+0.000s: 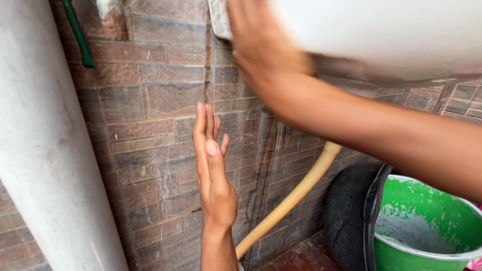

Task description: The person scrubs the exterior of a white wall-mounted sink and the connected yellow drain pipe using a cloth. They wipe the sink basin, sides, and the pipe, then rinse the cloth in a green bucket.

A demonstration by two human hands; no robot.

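- Nearest the lens, the right arm crosses from the lower right edge up to the top middle, and the right hand (261,47) lies against the underside and left edge of a big white tub (381,35) that fills the top right corner.
- Right fingers are hidden past the tub's edge, so I cannot tell whether they curl round it or lie flat; only the back of the hand and the wrist show, blurred.
- Just beside that hand, on its far side, a small pale ribbed piece (219,20) sticks out at the tub's left edge — what it is I cannot tell.
- Below the right hand, the left hand (213,165) rises from the bottom edge, held upright and edge-on, fingers straight and pressed together, thumb a little apart; it holds nothing.
- Left fingertips point up toward the right wrist, well short of touching it.
- Behind the left hand stands a brick wall (150,100) in brown and red, with wet streaks running down it below the tub.
- Right of the left wrist, a tan hose (291,198) slants up along the wall, passing behind the right forearm.
- Farther right, under the right forearm, a black tyre (346,211) leans at the wall, with a green bucket (427,226) just beside it — its inside smeared grey-white.
- Left of both hands, a thick pale pipe (45,150) slants down the frame, and a thin green tube (78,35) hangs on the wall at top left.
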